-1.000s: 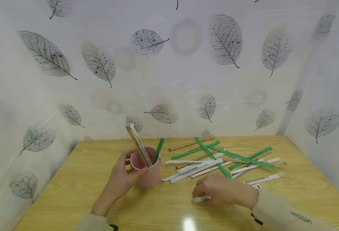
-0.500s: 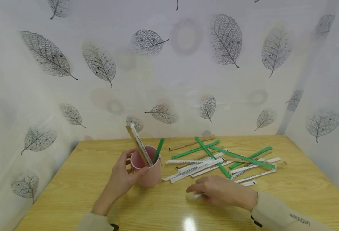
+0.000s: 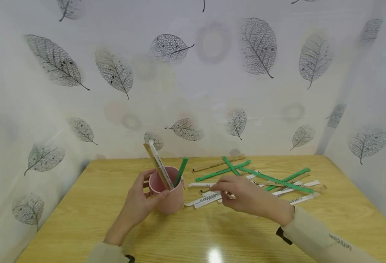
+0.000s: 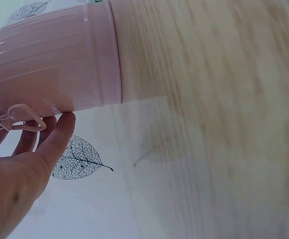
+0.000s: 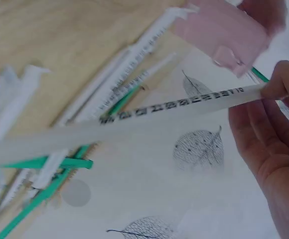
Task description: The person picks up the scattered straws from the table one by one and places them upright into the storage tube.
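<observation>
Straw (image 5: 149,115) in white wrapping is pinched by the right hand (image 3: 243,194); the left hand (image 3: 139,201) grips a pink cup (image 3: 171,204).

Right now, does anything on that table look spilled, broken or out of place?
Nothing looks spilled or broken. The only untidy part is the wrapped straws, lying crisscrossed beside the pink cup. The cup stands upright, held by the left hand, and the right hand pinches one white straw.

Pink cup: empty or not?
Not empty: a brown straw, a white straw and a green straw stick out of the pink cup.
</observation>
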Motion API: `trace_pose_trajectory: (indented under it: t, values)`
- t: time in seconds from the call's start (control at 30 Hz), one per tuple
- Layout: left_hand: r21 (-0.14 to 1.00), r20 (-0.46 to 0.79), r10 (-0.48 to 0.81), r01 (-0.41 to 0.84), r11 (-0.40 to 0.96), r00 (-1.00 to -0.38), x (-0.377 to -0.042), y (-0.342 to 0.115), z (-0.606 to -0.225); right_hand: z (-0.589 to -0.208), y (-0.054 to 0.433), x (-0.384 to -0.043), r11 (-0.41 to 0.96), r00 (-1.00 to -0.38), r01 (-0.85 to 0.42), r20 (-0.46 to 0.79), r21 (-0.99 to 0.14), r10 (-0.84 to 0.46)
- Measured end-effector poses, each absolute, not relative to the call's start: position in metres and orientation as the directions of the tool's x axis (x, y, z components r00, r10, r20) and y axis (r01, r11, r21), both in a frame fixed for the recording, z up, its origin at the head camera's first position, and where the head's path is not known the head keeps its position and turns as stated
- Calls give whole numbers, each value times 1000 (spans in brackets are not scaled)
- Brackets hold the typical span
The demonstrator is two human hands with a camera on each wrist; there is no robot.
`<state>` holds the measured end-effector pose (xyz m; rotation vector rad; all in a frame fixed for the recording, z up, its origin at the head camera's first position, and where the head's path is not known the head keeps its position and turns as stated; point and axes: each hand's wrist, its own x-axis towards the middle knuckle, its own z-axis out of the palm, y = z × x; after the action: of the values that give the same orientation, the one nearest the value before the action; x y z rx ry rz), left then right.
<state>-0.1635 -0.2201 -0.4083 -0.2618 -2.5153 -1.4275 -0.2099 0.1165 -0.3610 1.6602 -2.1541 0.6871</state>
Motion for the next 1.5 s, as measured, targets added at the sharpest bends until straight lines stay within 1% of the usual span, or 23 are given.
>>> trace_pose_trajectory:
  t: [0.1,0.17,0.27,0.4,0.5,0.6,0.73,1.0,1.13,1.27,1.4,1.5]
  values:
    - [819,292,38,271,506,-956,-164,-221,-408,-349,112,-217,163,-246,-969,635,-187,-732]
    - [819,294,37,272,506,-955,-164,-221,-408,-341,110,-220,149,-268,-962,686,-228,-677]
    - [817,298,38,275,507,-954,-165,-221,-408,-330,106,-223,124,-342,-933,727,-337,-595]
    - [819,295,38,273,505,-955,-165,-221,-408,-325,100,-222,72,-458,-868,734,-492,-501]
    - [822,289,34,266,503,-957,-165,-222,-409,-328,96,-219,32,-508,-828,726,-559,-464]
    - [822,287,31,263,504,-957,-164,-221,-410,-336,94,-216,24,-532,-812,722,-584,-442]
    - [821,286,30,261,509,-958,-164,-220,-410,-343,95,-216,28,-523,-825,745,-564,-415]
    - [818,293,31,267,510,-956,-164,-221,-409,-346,101,-220,18,-463,-864,778,-504,-425]
    - [820,292,32,268,505,-956,-163,-221,-408,-340,101,-220,-1,-460,-863,786,-505,-414]
    - [819,292,29,266,508,-956,-163,-222,-408,-327,92,-219,-90,-445,-860,824,-503,-350]
    - [821,288,32,264,507,-957,-163,-222,-408,-310,78,-218,-207,-408,-862,876,-462,-256]
    - [825,277,33,255,504,-960,-163,-222,-407,-293,69,-217,-256,-416,-858,894,-446,-166]
